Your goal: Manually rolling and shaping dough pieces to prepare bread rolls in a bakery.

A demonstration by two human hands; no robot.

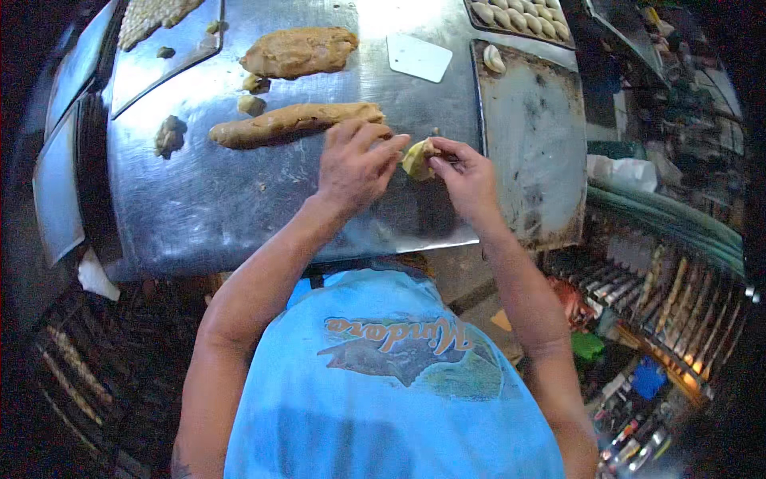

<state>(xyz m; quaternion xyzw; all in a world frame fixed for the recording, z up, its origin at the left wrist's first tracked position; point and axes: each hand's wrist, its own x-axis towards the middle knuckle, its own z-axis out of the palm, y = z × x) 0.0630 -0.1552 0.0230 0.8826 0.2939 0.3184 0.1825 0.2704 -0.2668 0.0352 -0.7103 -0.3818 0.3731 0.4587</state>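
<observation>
A small piece of yellowish dough (pixel 416 162) with brown showing at its upper side is pinched between the thumb and fingers of my right hand (pixel 465 177). Just left of it, my left hand (pixel 355 164) has its fingers curled, with the tips close to the dough. Whatever those fingers hold, if anything, is hidden. Behind them lies a long tan-brown log of dough or filling (pixel 279 124), its right end partly covered by my fingers. A thicker, flattened tan-brown slab (pixel 302 53) rests farther back.
Small lumps (pixel 251 104) and a darker clump (pixel 170 136) sit on the metal table (pixel 239 207). A white scraper (pixel 419 57) lies at the back. On the right, a worn tray (pixel 531 152) holds a pale shaped piece (pixel 493 58); another tray behind carries rows of them (pixel 523 20).
</observation>
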